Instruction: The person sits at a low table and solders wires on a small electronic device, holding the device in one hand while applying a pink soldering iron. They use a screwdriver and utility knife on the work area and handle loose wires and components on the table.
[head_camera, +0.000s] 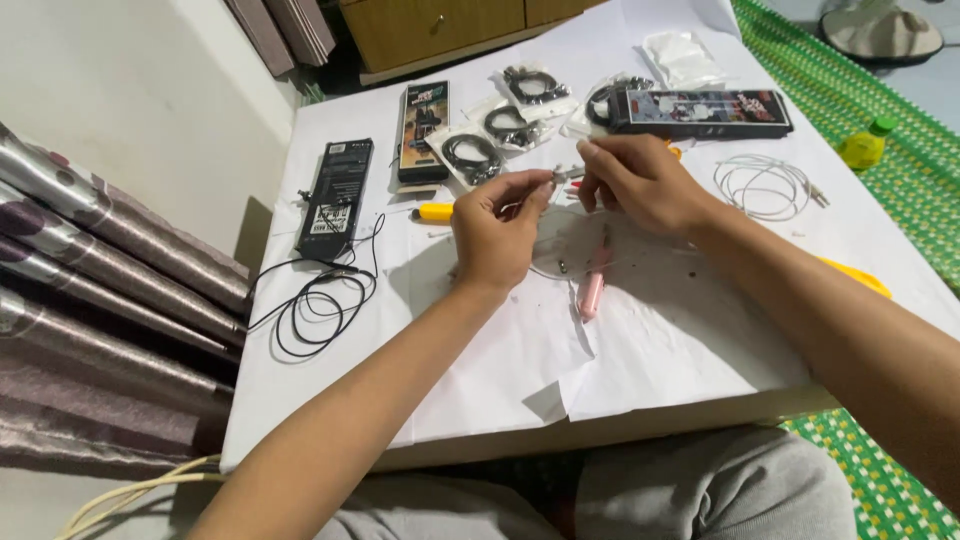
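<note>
small metal connector (563, 176) pinched between both fingers

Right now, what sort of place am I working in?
Probably a home room used as a makeshift cable repair bench: a low table covered in white paper, a green woven floor mat, clear bags of coiled black cable, and both hands pinching a small connector.

A white paper sheet (650, 340) covers the table, where a black cable (318, 300), a white cable (765, 185), a pink tool (592, 292), a yellow handle (436, 212) and 2 black boxes (336, 198) lie. The clear bags (500, 125) hold black coils, and the long box (700, 112) is black with a pictured face. The mat (850, 90) is woven green with pale checks, the bottle (866, 145) is yellow with a green cap, and the curtain (100, 300) is shiny brown-purple with a darker print.
</note>
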